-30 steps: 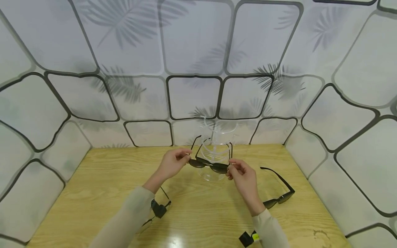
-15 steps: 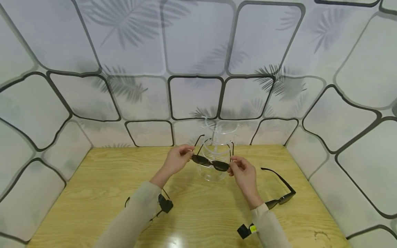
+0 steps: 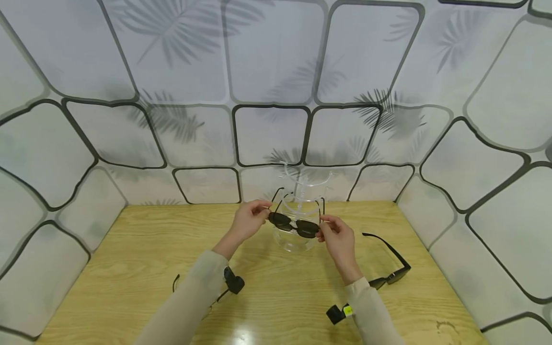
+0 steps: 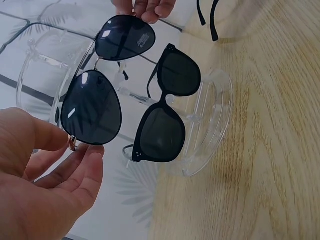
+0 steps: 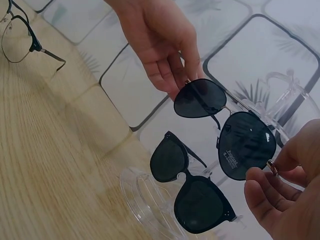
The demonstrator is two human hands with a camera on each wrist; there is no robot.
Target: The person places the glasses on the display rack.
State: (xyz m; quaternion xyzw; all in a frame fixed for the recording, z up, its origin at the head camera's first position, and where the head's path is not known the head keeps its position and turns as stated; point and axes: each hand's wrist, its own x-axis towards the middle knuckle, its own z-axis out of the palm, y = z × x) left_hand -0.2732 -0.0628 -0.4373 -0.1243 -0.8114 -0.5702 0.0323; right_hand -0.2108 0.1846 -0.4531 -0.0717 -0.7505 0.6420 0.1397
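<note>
Quite dark aviator sunglasses, gold-hinged, lettered, left hand, right hand both pinching.

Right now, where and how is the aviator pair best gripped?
Probably pinch the aviator pair by its two metal hinge ends, from the outer sides, one hand per side: they stick out past the broad lenses, leaving those untouched. The left hand and right hand pinch there. From below looks worse: the black-framed pair sits close underneath.
</note>
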